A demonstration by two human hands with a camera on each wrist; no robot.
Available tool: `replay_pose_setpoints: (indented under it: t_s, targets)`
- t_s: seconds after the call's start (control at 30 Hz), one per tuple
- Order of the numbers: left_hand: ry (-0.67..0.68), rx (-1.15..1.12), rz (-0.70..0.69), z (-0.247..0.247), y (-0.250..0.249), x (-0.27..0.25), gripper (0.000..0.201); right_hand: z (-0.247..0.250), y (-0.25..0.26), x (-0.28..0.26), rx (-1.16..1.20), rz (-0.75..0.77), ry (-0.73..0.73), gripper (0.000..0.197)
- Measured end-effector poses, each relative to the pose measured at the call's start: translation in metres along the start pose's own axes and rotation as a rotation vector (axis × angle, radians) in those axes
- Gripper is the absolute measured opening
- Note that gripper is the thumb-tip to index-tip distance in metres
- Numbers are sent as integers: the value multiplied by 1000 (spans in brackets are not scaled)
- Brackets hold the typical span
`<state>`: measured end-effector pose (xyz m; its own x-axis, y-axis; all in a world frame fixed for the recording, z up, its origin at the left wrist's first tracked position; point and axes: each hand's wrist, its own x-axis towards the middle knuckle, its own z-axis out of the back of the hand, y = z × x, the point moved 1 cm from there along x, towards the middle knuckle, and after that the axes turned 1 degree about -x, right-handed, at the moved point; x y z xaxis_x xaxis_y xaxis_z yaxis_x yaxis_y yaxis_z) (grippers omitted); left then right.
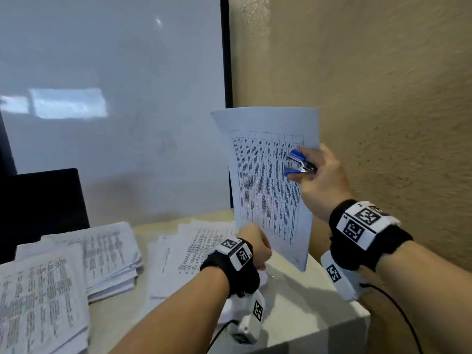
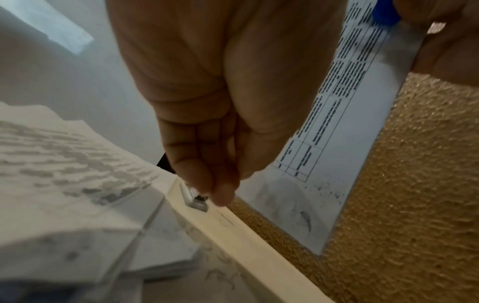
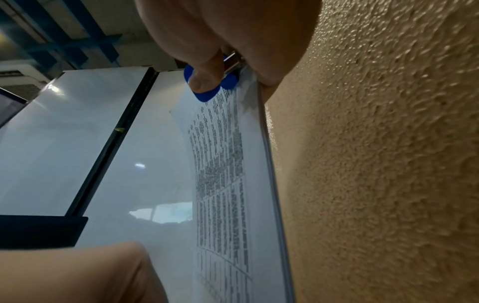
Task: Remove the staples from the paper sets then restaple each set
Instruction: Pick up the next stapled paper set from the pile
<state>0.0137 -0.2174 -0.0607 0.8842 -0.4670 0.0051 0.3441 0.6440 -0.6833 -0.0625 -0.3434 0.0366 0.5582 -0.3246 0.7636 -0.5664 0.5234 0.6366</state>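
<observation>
Right hand (image 1: 322,178) at 3 o'clock grips a blue staple remover (image 1: 299,164) and a paper set (image 1: 270,180) together, sheets raised near upright beside the textured wall (image 1: 383,98). Left hand (image 1: 252,245) at 6 o'clock, fingers curled, fingertips (image 2: 220,192) pinched over a small metal piece (image 2: 197,199) on the table edge (image 2: 249,237); cannot tell if it's gripped. Loose paper stacks (image 1: 107,254) at 8 o'clock on the table.
</observation>
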Motion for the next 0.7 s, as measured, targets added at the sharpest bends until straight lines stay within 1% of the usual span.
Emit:
replay_pose_setpoints:
  t_s: [0.03, 0.1, 0.23, 0.37, 0.43, 0.47, 0.5, 0.57, 0.63, 0.67, 0.7]
  targets:
    - [22, 4, 22, -8, 1, 5, 17, 3, -5, 0, -4, -6, -2, 55]
    - [64, 3, 60, -20, 4, 13, 12, 8, -15, 1, -9, -17, -10, 52]
    - [75, 16, 69, -23, 10, 18, 11, 13, -28, 1, -75, -2, -28, 44]
    - [-1, -9, 59, -5, 17, 12, 11, 6, -27, 0, -111, 13, -29, 44]
    - [-73, -52, 72, 8, 21, 8, 8, 1, -19, -1, -64, 25, -13, 47]
    - [-110, -78, 81, 16, 23, 6, 9, 0, -13, -1, -28, 24, -1, 49]
    - [-148, -99, 89, 25, 26, 3, 18, -2, -7, -1, -2, 22, 12, 49]
    - [-235, -162, 77, 47, 31, -1, 49, -4, 7, 1, 34, 35, 34, 43]
    - [-363, -236, 43, 75, 36, -8, 84, -7, 21, 4, 26, 57, 74, 40]
    - [-436, -283, 19, 91, 37, -14, 98, -8, 30, 5, 23, 63, 111, 40]
    - [-511, -339, -2, 108, 39, -20, 108, -9, 37, 6, 35, 65, 153, 40]
